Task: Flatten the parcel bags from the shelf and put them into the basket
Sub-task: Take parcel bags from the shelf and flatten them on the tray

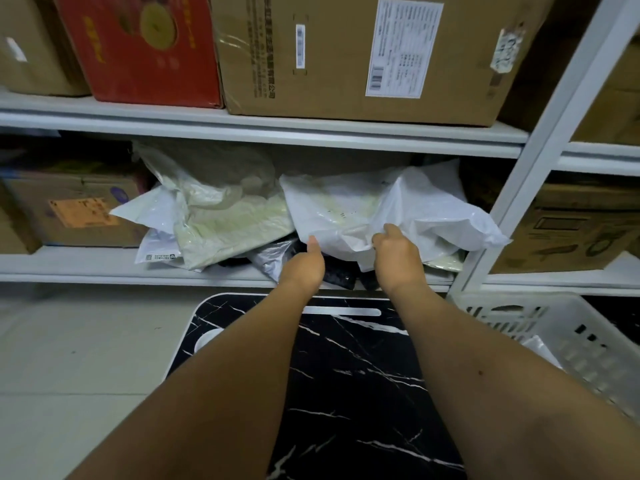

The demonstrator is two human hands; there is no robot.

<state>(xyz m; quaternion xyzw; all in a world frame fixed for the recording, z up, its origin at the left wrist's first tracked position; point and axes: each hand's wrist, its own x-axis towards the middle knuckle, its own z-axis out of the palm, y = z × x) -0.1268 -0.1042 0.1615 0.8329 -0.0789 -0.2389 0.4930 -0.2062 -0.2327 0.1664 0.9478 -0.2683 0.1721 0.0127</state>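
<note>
Two bare arms reach over a black marble-patterned surface (346, 393) toward the middle shelf (86, 265). At the left of the heap lie crumpled pale bags (221, 216), one with a small printed label too small to read. The left hand (304, 265) has its thumb up against the lower edge of a big white parcel bag (363, 206), its fingers tucked beneath and hidden. Just beside it, the right hand (398, 254) curls over and pinches a fold of the same bag. A white basket (568, 337) stands at the far right, below the shelf. On the cardboard box (346, 53) above, the shipping label's print is illegible.
</note>
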